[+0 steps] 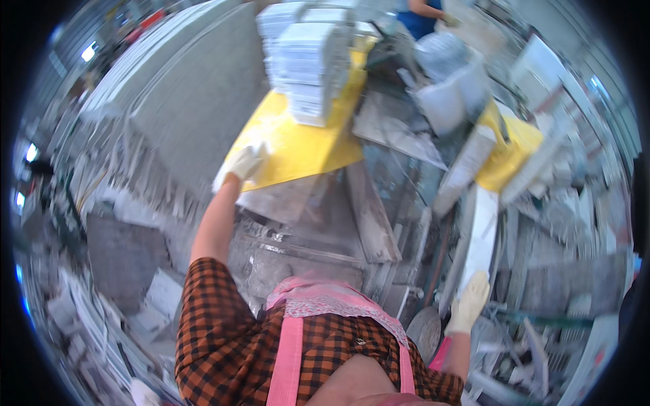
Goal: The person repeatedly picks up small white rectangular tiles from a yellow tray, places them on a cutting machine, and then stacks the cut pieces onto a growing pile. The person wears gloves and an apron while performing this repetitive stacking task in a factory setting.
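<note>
A pale work glove covers my left hand (245, 162), which lies with its fingers stretched out at the near left edge of a yellow sheet (298, 155). On the far part of that sheet stands a tall stack of white slabs (310, 74). At the lower right, my right hand (469, 302), gloved too, has its fingers extended at the near end of a long white strip (482, 233). Whether its thumb goes under the strip is hidden. Motion smears both hands slightly.
Large grey slabs (196, 88) lean upright along the left. A second yellow sheet (511, 152) drapes over slabs at the right, near white sacks (450, 95). Someone in blue (418, 19) is at the far end. Broken offcuts (145, 308) lie at the lower left.
</note>
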Demonstrator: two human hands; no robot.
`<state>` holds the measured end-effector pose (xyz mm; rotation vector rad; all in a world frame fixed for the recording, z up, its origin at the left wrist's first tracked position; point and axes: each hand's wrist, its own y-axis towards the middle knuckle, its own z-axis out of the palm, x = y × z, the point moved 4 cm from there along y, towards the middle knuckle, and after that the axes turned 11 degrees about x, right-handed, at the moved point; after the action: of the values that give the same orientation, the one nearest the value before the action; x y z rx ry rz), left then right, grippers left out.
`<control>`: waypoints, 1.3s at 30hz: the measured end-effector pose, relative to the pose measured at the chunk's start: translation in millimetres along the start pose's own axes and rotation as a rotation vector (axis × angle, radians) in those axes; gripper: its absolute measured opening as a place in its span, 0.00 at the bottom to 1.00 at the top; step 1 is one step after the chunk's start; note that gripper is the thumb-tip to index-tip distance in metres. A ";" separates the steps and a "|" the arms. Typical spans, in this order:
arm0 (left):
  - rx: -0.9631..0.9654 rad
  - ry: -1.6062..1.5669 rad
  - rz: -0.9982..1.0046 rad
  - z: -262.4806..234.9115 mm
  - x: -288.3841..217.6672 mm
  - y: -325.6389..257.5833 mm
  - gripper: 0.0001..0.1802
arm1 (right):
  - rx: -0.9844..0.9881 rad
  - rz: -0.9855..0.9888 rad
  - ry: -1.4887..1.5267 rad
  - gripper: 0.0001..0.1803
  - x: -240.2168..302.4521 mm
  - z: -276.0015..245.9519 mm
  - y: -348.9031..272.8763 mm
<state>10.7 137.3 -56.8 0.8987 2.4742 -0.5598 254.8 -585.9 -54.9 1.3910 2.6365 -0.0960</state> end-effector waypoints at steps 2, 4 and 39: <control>0.004 0.009 -0.053 2.6 2.4 -1.3 0.25 | 0.002 -0.011 0.044 0.47 -2.1 2.7 -2.7; 0.081 -0.071 -0.100 3.4 -3.4 -4.8 0.25 | -0.015 -0.010 0.104 0.42 -4.1 -0.9 -5.4; 0.353 -0.599 -0.025 -6.8 -61.9 -43.4 0.41 | 0.610 -0.666 1.561 0.61 549.1 -99.8 180.4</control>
<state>22.2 79.6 -8.9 0.6892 1.8744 -1.1150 87.7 -23.7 -46.7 0.4819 4.6095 0.2464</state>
